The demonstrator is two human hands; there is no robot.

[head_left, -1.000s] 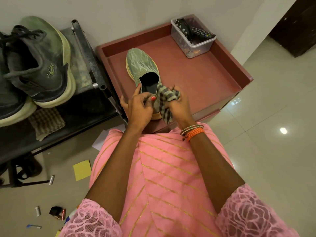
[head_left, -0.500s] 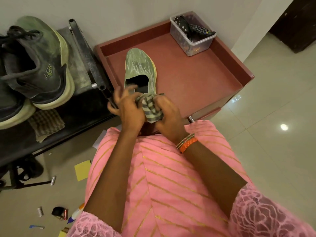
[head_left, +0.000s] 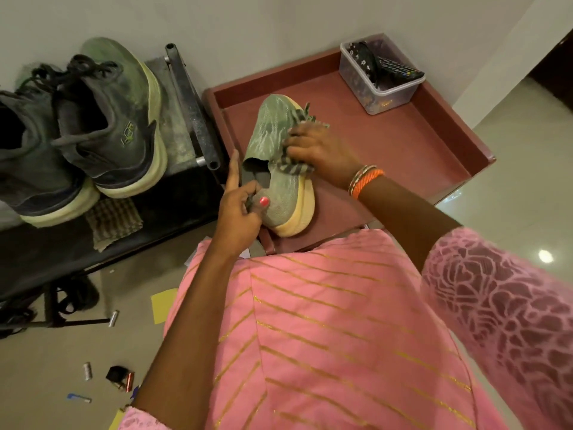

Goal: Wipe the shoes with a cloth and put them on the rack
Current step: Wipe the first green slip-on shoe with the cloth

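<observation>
Standing against the wall is the big dark metal shoe rack (head_left: 173, 193), and two dusty grey lace-up sneakers with pale soles (head_left: 108, 119) already sit on its top shelf, with a small checked rag (head_left: 113, 220) beside them. Just to its right is the red-brown bench with raised edges (head_left: 434, 135). A clear plastic box with remotes in it (head_left: 379, 79) sits in the bench's far corner.

The green knit slip-on shoe with a yellow sole (head_left: 279, 181) is at the near left part of the bench. Its heel is at the near rim, so I think it could slide off if it gets pushed too hard. I cannot tell if the sole rests flat or is lifted a little.

The right hand (head_left: 319, 150) presses the grey striped cloth (head_left: 297, 164) on the side of the shoe, with its fingers bunched around the cloth. If this grip gets loose, the cloth could slip out and fall.

The left hand (head_left: 240, 209) pinches the shoe's heel edge with the thumb and curled fingers, while one finger points straight up. That is a small hold. A hard rub could twist the shoe out of it.

Small batteries and scraps of paper (head_left: 114, 375) lie on the floor by the rack. They could be stepped on when the shoe is carried over.
</observation>
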